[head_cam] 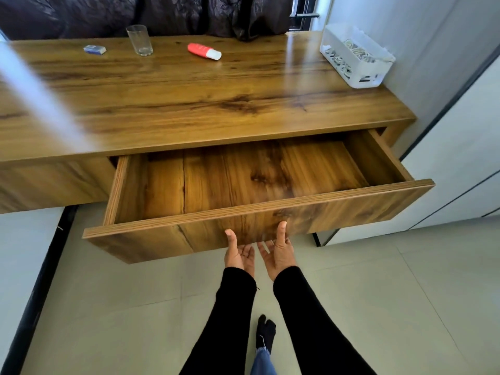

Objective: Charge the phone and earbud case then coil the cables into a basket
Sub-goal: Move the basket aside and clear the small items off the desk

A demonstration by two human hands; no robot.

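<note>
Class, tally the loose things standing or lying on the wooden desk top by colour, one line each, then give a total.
Clear: 1, the drinking glass
Blue and white: 1, the small box
Red and white: 1, the tube
White: 1, the basket
Total: 4

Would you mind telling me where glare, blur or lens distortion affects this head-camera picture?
Head view: a pale blurred streak crosses the desk top at the left; window light glares off the wood near the white basket; the wide lens bends the drawer front and splays the edges; the glass stays fairly sharp.
</note>
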